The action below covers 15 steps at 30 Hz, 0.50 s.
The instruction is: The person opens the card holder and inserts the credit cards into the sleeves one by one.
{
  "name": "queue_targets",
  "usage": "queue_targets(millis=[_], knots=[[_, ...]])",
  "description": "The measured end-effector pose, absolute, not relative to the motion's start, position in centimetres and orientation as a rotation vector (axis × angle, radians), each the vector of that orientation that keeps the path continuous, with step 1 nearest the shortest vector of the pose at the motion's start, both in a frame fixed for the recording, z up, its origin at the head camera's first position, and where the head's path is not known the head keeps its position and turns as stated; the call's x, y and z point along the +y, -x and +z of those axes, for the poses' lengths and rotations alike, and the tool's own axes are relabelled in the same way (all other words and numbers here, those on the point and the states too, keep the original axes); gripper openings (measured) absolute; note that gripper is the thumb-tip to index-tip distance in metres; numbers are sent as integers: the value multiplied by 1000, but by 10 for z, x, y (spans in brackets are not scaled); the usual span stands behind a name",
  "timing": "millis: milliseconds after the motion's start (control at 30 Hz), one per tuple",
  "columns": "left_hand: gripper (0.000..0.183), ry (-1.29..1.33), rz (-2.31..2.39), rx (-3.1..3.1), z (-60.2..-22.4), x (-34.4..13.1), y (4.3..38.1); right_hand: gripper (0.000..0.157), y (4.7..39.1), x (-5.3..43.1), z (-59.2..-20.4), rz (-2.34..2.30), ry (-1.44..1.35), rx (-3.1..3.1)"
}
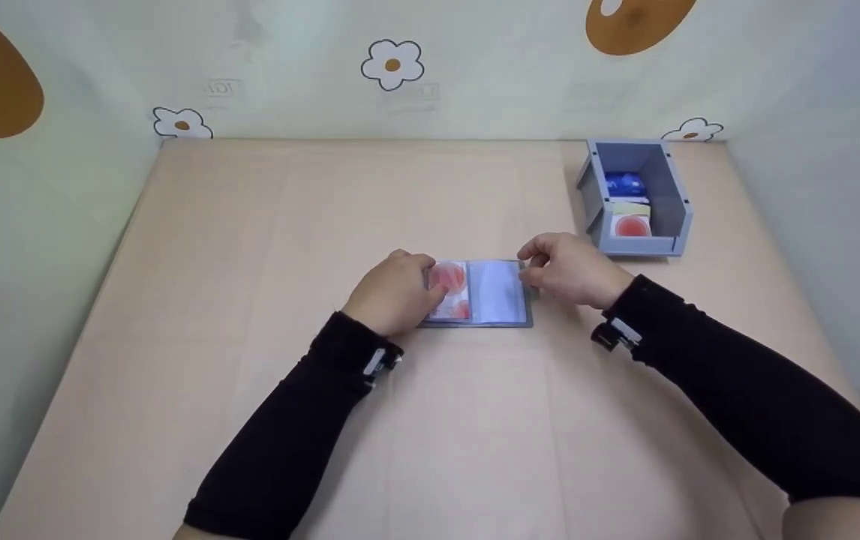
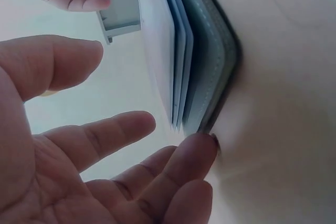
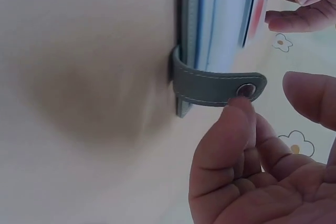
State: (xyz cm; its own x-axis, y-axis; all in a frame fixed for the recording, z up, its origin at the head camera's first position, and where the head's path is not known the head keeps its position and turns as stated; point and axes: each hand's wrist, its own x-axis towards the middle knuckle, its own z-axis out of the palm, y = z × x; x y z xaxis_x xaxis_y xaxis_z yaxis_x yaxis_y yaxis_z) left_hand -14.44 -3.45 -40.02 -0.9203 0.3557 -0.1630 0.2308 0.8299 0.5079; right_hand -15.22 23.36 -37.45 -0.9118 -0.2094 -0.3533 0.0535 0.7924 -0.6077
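Note:
A grey card holder (image 1: 479,325) lies spread out on the table, with stitched covers and clear sleeves. On its left side is a white card (image 1: 445,309) with red circles; a pale clear sleeve (image 1: 496,292) faces up on the right side. My left hand (image 1: 394,292) is at the left edge, its fingertips right at the cover's corner and the thumb apart. Beside the right edge is my right hand (image 1: 572,268). In the right wrist view, one of its fingertips touches a grey strap (image 3: 207,86) near the metal snap (image 3: 245,91), while the thumb stands apart.
At the back right of the table (image 1: 310,210) stands a grey open-front bin (image 1: 629,246). Inside are a blue card (image 1: 625,184) and a card with a red circle (image 1: 631,226). Pale walls with flower prints enclose the table's back and sides.

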Motion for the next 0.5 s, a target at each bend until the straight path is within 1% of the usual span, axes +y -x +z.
queue_targets(millis=[300, 500], knots=[[54, -420, 758, 2732, -402, -35, 145, 40, 148, 231, -384, -738, 125, 2599], [56, -386, 783, 2713, -403, -34, 147, 37, 146, 230, -390, -700, 165, 2636]])
